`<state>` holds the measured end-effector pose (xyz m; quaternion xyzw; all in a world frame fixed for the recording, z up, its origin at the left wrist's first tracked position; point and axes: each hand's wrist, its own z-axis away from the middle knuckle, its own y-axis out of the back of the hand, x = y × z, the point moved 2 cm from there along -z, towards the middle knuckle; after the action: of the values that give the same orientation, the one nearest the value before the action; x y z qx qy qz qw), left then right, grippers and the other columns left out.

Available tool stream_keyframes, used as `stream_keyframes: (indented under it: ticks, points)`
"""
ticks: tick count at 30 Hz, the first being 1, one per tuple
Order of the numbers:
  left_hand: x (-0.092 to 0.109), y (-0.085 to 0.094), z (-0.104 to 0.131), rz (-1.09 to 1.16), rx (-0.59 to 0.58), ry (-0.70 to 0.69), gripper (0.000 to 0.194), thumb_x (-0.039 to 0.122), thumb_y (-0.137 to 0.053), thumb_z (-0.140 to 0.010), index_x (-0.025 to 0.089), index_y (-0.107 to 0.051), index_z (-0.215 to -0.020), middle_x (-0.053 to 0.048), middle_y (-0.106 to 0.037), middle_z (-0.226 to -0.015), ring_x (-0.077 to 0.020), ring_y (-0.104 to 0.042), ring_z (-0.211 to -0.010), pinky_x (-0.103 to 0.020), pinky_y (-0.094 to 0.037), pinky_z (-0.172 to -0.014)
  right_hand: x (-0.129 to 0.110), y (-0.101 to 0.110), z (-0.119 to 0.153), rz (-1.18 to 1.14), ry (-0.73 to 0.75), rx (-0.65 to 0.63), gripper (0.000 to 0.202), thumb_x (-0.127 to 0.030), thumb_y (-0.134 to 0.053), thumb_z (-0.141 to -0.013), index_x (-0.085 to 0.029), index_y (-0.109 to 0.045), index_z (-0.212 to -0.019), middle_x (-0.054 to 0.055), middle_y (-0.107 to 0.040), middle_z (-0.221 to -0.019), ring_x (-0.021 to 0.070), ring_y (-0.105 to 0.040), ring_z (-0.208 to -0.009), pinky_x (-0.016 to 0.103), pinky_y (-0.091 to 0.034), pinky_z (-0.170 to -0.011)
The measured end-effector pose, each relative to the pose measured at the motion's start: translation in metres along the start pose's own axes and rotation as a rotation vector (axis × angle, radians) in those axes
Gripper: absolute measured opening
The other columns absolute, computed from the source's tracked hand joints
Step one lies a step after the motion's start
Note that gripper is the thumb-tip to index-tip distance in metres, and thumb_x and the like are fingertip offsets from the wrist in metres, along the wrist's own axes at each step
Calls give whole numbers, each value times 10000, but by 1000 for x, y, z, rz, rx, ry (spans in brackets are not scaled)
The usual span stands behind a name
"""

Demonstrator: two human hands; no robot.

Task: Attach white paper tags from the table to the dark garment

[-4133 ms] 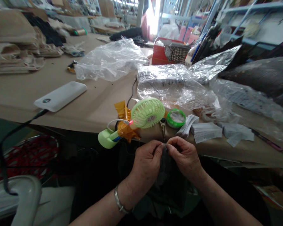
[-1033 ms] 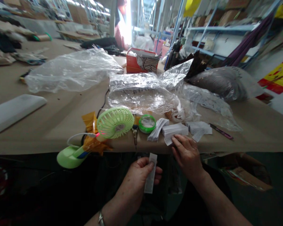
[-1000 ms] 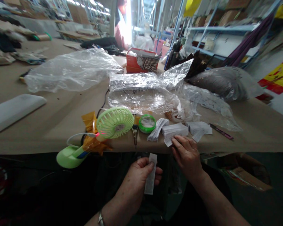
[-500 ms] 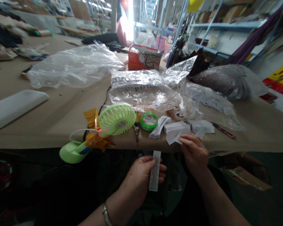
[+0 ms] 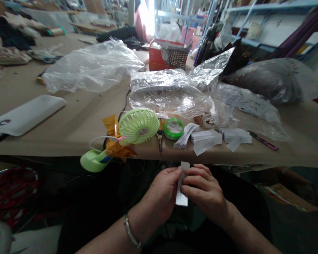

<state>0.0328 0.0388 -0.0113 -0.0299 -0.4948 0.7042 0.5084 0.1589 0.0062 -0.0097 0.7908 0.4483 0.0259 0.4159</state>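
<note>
Back from the middle stack [image 5: 206, 139], where its fingertips were at a slip half a second ago, our right hand [image 5: 205, 190] now meets our left hand [image 5: 163, 192] over a narrow white strip [image 5: 182, 197]. Our view has shifted as well, showing more of the power bank [image 5: 29, 114] at the left.

We hold the strip in front of us, below the near edge of the table [image 5: 76, 132]. Our left hand pinches it along its left edge, thumb on top and the other fingers tucked out of sight. Our right fingers, bent and close together, lie across its right edge; that thumb is hidden, so we cannot tell how firmly they grip, or whether more than one layer is there.

As we judge it, the work is mid-run: the strip is in hand, while the middle stack, the left stack [image 5: 187, 135] and the right stack [image 5: 237, 137] remain on the table, just beyond our hands. We can pick out no finished piece, so the count done cannot be told.

The strip's long axis runs away from us, nearly straight, its far end leaning slightly right towards the table and its near end pointing at our lap. Print faces up on its lower part.
</note>
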Motion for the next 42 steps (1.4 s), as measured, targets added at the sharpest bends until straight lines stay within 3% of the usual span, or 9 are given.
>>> stream_keyframes:
  ticks: [7,13,16,19,25,29,32,38,42]
  points:
    - [-2,3,-1,-73,63,-26,106,166,-705,-718,84,-657,-765,-37,-657,-646,-85,-588,-517,-166,-438,-488,1,12,1,43,-23,1,218,-119,-596,-840,-175,-626,-1048,54,-695,-939,215,-566,-1033,431,-449,-947]
    - [0,5,1,-231,212,91,109,195,-604,-825,89,-620,-846,-94,-705,-679,-142,-639,-529,-246,-516,-525,58,71,29,514,-294,147,361,-165,-560,-860,-132,-536,-1219,154,-595,-1120,282,-495,-1136,487,-429,-965]
    - [-1,4,0,-234,225,94,95,181,-591,-834,89,-614,-828,-89,-701,-659,-143,-645,-530,-244,-523,-520,88,88,47,738,-423,63,399,-268,-580,-855,-89,-550,-1210,193,-575,-1168,333,-469,-1154,534,-397,-976]
    - [-5,4,1,-254,253,100,98,180,-582,-842,90,-613,-820,-86,-698,-645,-139,-643,-516,-239,-526,-511,103,89,60,762,-443,-15,322,-258,-538,-875,-139,-589,-1170,148,-612,-1145,313,-493,-1137,522,-406,-964]
    - [-7,6,3,-258,239,83,93,191,-587,-838,101,-609,-832,-88,-705,-681,-153,-660,-546,-244,-531,-511,109,97,65,579,-380,134,152,-243,-558,-873,-204,-668,-971,83,-671,-989,241,-599,-974,446,-475,-880]
    - [-8,4,3,-233,215,84,110,183,-545,-855,95,-606,-830,-87,-694,-672,-153,-659,-558,-240,-526,-517,99,100,60,452,-422,269,77,-213,-605,-844,-207,-673,-878,59,-674,-918,218,-628,-906,420,-488,-857]
    - [-9,2,3,-216,205,88,120,182,-537,-855,96,-611,-817,-85,-692,-673,-146,-649,-547,-238,-518,-515,69,87,48,357,-394,335,117,-143,-628,-815,-212,-661,-904,57,-670,-953,221,-628,-954,430,-476,-895]
    - [-11,2,1,-95,136,-11,86,166,-647,-761,81,-658,-758,-53,-670,-642,-104,-598,-514,-193,-451,-487,-7,21,15,66,-71,22,163,-121,-584,-822,-208,-637,-949,64,-685,-969,235,-606,-1055,444,-477,-916]
    - [-9,6,3,-35,168,-78,83,153,-715,-652,95,-655,-655,-22,-642,-602,-90,-569,-512,-179,-405,-475,-21,-6,10,77,-24,-49,147,-117,-524,-855,-182,-649,-896,68,-703,-931,218,-615,-1055,417,-464,-939]
